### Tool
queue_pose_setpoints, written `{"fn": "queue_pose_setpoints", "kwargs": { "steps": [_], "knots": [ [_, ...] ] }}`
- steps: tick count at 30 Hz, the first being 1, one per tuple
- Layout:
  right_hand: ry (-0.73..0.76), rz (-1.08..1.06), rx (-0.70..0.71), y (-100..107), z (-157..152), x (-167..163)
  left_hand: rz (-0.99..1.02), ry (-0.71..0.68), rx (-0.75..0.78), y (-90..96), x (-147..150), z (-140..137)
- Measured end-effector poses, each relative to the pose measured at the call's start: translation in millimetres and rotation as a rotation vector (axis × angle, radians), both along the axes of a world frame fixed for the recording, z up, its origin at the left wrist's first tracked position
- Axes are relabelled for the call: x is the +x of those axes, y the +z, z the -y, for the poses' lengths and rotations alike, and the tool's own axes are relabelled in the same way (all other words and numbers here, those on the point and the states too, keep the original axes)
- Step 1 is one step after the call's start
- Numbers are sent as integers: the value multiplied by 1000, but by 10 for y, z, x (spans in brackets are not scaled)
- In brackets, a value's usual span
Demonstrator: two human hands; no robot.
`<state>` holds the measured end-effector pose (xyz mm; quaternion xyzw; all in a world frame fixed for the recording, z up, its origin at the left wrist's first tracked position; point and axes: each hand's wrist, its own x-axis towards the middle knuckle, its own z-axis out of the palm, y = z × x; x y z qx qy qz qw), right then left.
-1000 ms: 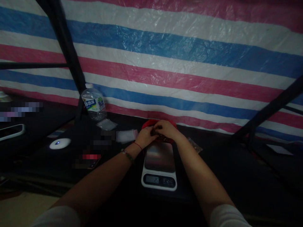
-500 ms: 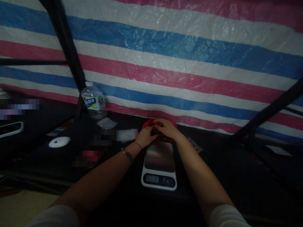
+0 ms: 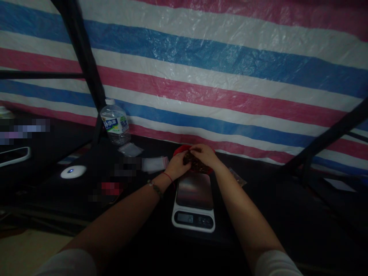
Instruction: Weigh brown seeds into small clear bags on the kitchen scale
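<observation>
A red bowl (image 3: 177, 148) behind the scale holds a heap of small dark brown pieces (image 3: 198, 166), too dim to name. My left hand (image 3: 178, 165) reaches in from the left, fingers bent and closed on the pieces. From the right, my right hand (image 3: 205, 155) bends over the heap, thumb and fingers drawn together at the pieces, close to my left hand. The fingertips of both are partly hidden. In front of the bowl lies a white kitchen scale (image 3: 194, 226) with a bare metal plate; its display seems to read 25.
Left of the bowl are clear zip bags (image 3: 154, 164) and a small plastic packet (image 3: 130, 149) by a large clear bottle (image 3: 115, 124). A filled bag (image 3: 238, 177) lies at the right. A white oval device (image 3: 73, 171) and a phone (image 3: 15, 155) lie farther left. Striped sheeting (image 3: 201, 92) hangs behind.
My hands have moved slightly apart in the bowl, so more of the brown pieces show. The scale and its reading look the same.
</observation>
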<state>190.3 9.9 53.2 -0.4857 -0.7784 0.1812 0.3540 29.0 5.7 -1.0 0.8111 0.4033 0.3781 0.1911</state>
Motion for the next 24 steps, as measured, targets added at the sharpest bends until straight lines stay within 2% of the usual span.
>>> {"fn": "queue_pose_setpoints", "kwargs": {
  "steps": [4, 8, 16, 21, 24],
  "knots": [
    [72, 60, -48, -2, 37, -53, 0, -14, 25, -3, 0, -1],
    [7, 139, -24, 6, 53, -75, -1, -34, 36, -22, -1, -12],
    [52, 113, -36, 11, 56, -72, 24, -8, -5, -56, -6, -20],
    [-20, 159, -10, 6, 67, -110, 27, -29, -7, -71, -6, -27],
    [-9, 168, -6, 21, 79, -104, 32, -18, -24, -83, -9, -35]
  ]
}}
